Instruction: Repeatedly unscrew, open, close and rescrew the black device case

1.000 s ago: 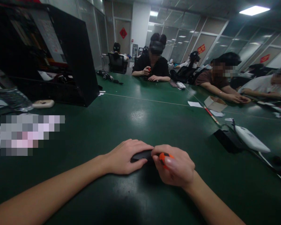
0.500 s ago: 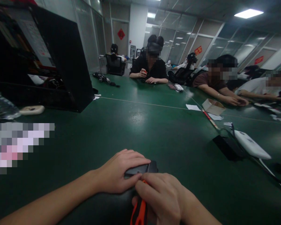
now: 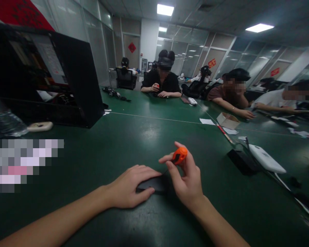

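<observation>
My left hand (image 3: 130, 185) lies over a flat black device (image 3: 154, 183) on the green table (image 3: 149, 137), its fingers curled round the device's near and far edges. My right hand (image 3: 184, 178) stands just right of it and pinches an orange-and-black screwdriver (image 3: 179, 156) by the handle. The screwdriver is held nearly upright, its thin shaft slanting down to the device's right end. The tip itself is too small to make out.
An open black computer case (image 3: 54, 75) stands at the left, a plastic bottle (image 3: 5, 121) and a cream mouse (image 3: 39, 126) in front of it. A white device (image 3: 266, 157), a black box (image 3: 240, 161) and cables lie at the right. Several people sit along the far side.
My right hand has come up from low beside the device and turned the screwdriver upright, handle on top. My left hand has stayed on the black device. The view has tilted upward.
</observation>
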A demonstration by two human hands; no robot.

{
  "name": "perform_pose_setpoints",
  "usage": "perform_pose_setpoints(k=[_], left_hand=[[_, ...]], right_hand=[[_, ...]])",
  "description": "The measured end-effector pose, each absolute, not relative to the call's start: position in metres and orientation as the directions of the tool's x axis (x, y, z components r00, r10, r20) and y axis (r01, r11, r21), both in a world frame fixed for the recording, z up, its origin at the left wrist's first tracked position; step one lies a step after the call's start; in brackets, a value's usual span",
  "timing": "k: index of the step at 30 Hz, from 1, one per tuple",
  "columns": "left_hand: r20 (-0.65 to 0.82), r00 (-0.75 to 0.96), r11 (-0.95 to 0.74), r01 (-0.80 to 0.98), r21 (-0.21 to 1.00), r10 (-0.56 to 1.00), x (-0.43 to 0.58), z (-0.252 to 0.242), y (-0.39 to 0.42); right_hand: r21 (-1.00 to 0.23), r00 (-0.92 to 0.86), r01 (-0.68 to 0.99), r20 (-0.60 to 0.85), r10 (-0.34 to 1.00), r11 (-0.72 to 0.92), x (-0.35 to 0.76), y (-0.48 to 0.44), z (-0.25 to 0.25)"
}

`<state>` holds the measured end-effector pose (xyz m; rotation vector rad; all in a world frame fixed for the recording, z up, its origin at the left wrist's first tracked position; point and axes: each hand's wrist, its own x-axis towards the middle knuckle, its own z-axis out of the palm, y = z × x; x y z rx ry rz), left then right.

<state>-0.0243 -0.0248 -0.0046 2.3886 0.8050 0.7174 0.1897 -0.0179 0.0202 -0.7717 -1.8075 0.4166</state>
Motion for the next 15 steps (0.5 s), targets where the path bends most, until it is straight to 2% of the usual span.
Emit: perform_pose_setpoints(k=[4,11,15], left_hand=[[0.303,0.677,-0.683,0.406,0.606,0.671,-0.0244,-0.0066,-0.0251],[0.309,0.673,-0.682,0.4,0.612,0.672,-0.0246,-0.0043,-0.0261],[0.304,0.673,-0.679,0.402,0.614,0.674,-0.0247,-0.0056,-0.0258]], right_hand=[[-0.631,-0.136,0.378,0.686,0.715,0.677,0.1921,-0.0137,0.021],[-0.637,-0.149,0.256,0.717,0.681,0.727,0.195,-0.0106,0.0269],[-0.547,-0.226,0.354,0.737,0.637,0.759,0.1986,-0.0094,0.0297]])
